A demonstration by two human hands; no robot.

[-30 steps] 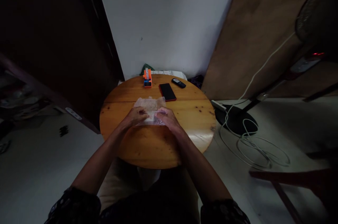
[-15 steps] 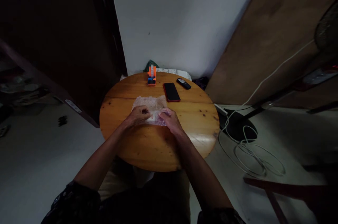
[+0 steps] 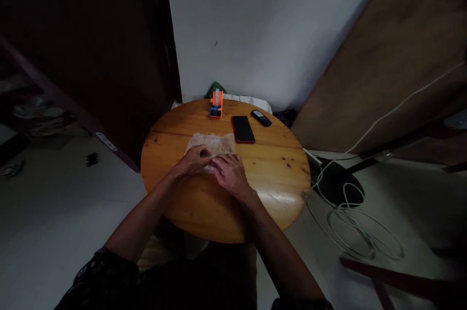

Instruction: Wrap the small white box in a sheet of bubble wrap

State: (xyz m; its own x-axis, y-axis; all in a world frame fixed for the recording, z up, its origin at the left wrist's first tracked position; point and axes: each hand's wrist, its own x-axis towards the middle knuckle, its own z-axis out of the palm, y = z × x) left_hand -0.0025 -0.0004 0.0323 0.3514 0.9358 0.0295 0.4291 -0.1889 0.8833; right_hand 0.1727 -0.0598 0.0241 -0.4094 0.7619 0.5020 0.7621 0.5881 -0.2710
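Observation:
A sheet of clear bubble wrap lies on the round wooden table, its far part flat and a little crinkled. My left hand rests at the sheet's left side, thumb and fingers closed in a pinch on the wrap. From the right, my right hand bends over the near part of the wrap with its fingers curled on it, the fingertips almost meeting those of the left. Something pale shows between the fingertips; whether anything lies inside the wrap is hidden.
Beyond the wrap stands an orange and blue tape dispenser. A black smartphone with a red edge and a small dark keypad phone lie right of it. A white cable coils on the floor beside a black stand base.
My right hand has moved left over the near part of the bubble wrap, close to my left hand. The left hand stays pinched. The whole view has shifted slightly.

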